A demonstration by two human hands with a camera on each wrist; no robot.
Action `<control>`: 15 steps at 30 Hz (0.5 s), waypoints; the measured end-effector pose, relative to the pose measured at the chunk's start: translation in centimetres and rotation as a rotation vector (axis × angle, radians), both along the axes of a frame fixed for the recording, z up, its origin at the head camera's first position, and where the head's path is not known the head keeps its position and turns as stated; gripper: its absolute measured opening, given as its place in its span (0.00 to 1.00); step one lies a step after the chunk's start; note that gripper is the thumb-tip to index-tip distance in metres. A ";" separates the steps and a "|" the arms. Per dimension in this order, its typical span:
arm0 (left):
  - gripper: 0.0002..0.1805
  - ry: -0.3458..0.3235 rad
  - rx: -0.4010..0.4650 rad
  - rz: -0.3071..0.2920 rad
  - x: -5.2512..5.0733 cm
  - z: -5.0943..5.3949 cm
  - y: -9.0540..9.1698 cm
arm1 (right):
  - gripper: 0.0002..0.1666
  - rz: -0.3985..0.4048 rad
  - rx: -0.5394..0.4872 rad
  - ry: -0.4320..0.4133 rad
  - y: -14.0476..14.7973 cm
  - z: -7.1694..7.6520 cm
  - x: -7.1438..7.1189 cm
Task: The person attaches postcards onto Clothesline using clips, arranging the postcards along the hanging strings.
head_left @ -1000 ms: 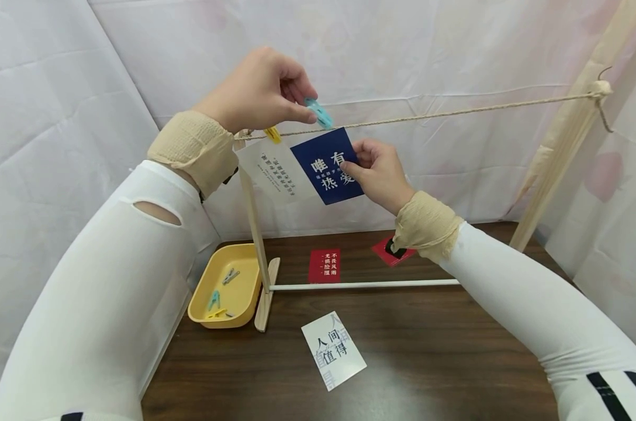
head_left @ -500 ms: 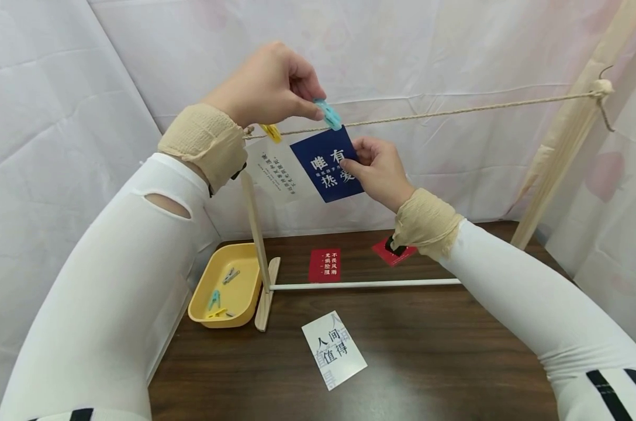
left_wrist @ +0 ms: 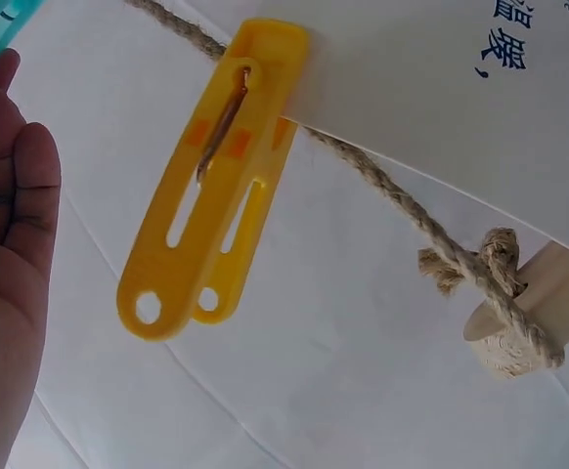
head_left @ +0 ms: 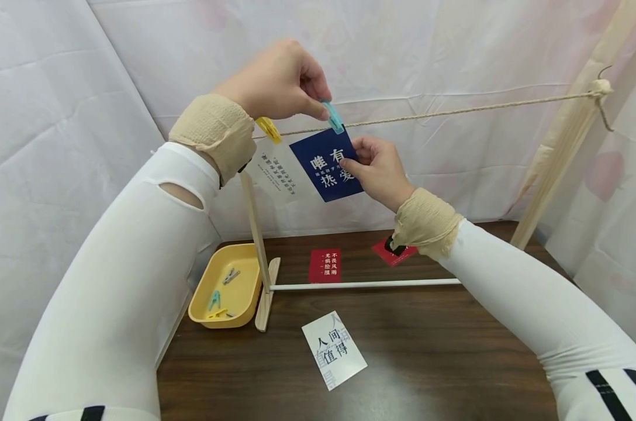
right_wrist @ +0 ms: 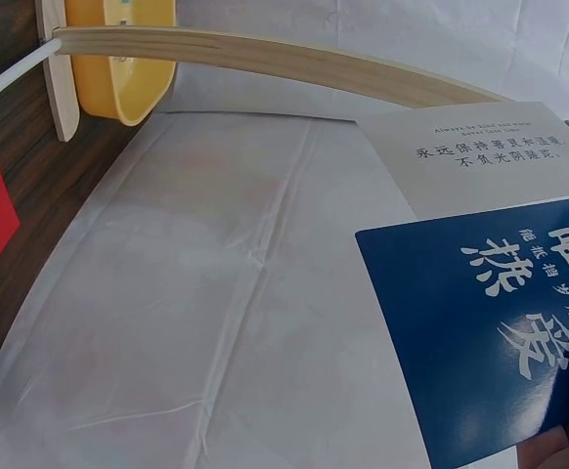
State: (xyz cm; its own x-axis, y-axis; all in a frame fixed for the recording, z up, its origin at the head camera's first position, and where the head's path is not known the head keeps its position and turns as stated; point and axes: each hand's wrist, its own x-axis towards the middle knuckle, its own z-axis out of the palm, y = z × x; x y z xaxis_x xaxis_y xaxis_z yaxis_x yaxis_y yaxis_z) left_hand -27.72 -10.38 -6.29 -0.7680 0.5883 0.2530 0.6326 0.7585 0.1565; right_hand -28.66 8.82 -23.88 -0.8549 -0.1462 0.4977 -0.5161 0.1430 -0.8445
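Observation:
My left hand (head_left: 289,82) pinches a light-blue clothespin (head_left: 334,117) whose lower end meets the top corner of a dark blue card (head_left: 325,166) at the rope (head_left: 428,118). By its right edge, my right hand (head_left: 379,172) holds that card between thumb and fingers. A white card (head_left: 276,169) hangs just left of it, partly behind the blue one in the right wrist view. The yellow clothespin (left_wrist: 211,186) grips the white card's top edge on the rope. Whether the blue clothespin's tips clasp the rope is too small to tell.
A yellow tray (head_left: 196,313) with several clothespins stands at the left. A white card (head_left: 334,351) and two red cards, one left (head_left: 325,266) and one right (head_left: 394,251), lie on the brown table (head_left: 428,351). Wooden posts (head_left: 555,140) hold the rope; a white rod (head_left: 365,285) runs low.
My left hand has moved right with the blue clothespin, which has come down onto the blue card's top corner and turned more upright. The right hand has stayed nearly still.

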 end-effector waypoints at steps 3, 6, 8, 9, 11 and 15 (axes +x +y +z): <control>0.09 -0.006 -0.030 0.005 -0.2 0.0 0.3 | 0.08 -0.004 0.004 -0.004 -0.1 0.0 0.0; 0.10 -0.010 -0.050 0.005 -0.4 0.0 0.6 | 0.07 -0.005 0.003 -0.003 -0.1 0.0 0.1; 0.11 -0.010 -0.056 0.003 -0.5 0.0 0.7 | 0.07 -0.004 0.002 0.000 -0.2 -0.1 0.1; 0.11 -0.013 -0.056 0.004 -0.6 0.0 0.7 | 0.07 -0.004 -0.001 0.001 -0.2 -0.1 0.0; 0.12 -0.016 -0.054 0.010 -0.6 0.0 0.7 | 0.07 -0.002 -0.005 0.004 -0.3 -0.1 -0.1; 0.12 -0.022 -0.072 0.019 -0.6 0.1 0.7 | 0.07 -0.002 -0.004 0.001 -0.2 -0.2 -0.1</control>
State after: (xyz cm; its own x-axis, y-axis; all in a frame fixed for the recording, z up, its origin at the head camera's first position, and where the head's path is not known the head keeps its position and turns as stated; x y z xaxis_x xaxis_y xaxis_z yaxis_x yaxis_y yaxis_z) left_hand -28.34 -9.70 -6.18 -0.7844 0.5893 0.1933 0.6146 0.7804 0.1151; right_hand -28.76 8.57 -24.03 -0.8548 -0.1422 0.4990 -0.5165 0.1408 -0.8446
